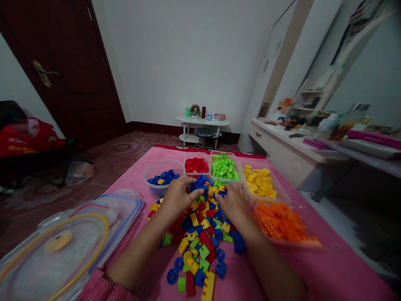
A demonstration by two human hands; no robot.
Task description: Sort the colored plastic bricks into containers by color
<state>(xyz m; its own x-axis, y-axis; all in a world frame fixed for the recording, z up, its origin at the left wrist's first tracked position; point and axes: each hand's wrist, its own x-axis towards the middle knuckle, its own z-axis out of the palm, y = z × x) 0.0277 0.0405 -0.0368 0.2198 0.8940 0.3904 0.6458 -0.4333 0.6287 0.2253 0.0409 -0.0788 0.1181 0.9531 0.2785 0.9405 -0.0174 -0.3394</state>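
A mixed pile of toy building blocks [205, 240] in blue, red, yellow and green lies between my forearms on a pink cloth. My left hand [179, 195] rests over the far left part of the pile, thumb apart from the fingers, close to blue blocks [200, 182]. Over the far right part is my right hand [234, 204], its thumb spread toward the left and its fingertips partly hidden. Neither hand visibly holds a block. Just beyond my left hand stands a round clear tub of blue blocks [163, 178] with one yellow piece in it.
Clear boxes hold red blocks [196, 164], green blocks [224, 166], yellow blocks [260, 180] and orange blocks [282, 221]. Clear lids [72, 246] are stacked at the left of the pink-covered table [142, 167]. A cluttered white dresser [282, 142] stands at the right.
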